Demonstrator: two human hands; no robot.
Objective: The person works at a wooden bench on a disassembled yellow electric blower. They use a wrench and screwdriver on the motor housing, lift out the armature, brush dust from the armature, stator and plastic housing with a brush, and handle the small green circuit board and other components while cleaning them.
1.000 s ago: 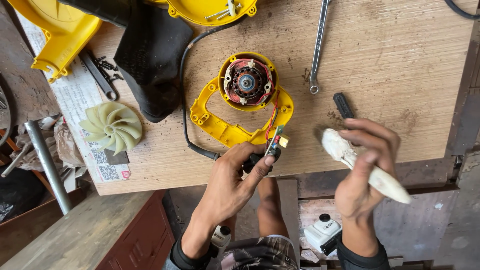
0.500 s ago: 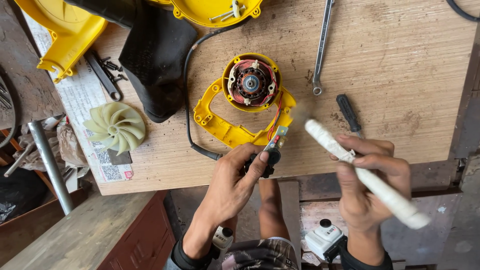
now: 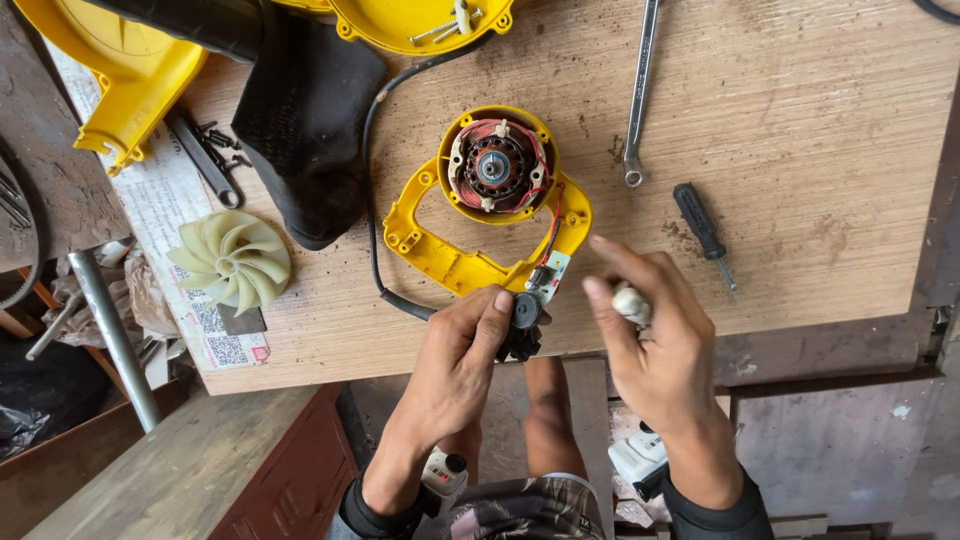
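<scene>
A yellow plastic motor housing [image 3: 440, 250] lies on the wooden board, with a copper-wound motor [image 3: 495, 168] seated in its round cup. Red wires run from the motor to a small circuit board [image 3: 548, 275] at the housing's lower right. My left hand [image 3: 455, 360] pinches a small black part [image 3: 522, 322] at the board's near edge, just below that circuit board. My right hand [image 3: 655, 345] is closed around a whitish tool handle [image 3: 628, 300], of which only the end shows between thumb and fingers.
A long spanner [image 3: 640, 85] and a black-handled screwdriver [image 3: 702, 228] lie right of the motor. A cream fan impeller [image 3: 230, 262], a black cloth [image 3: 300, 120], loose screws [image 3: 222, 142] and yellow casing halves [image 3: 130, 70] sit to the left. A black cable [image 3: 372, 180] loops beside the housing.
My right hand has turned the whitish tool from pointing out to the right to end-on, and has moved in toward the circuit board. My left hand keeps its grip on the black part.
</scene>
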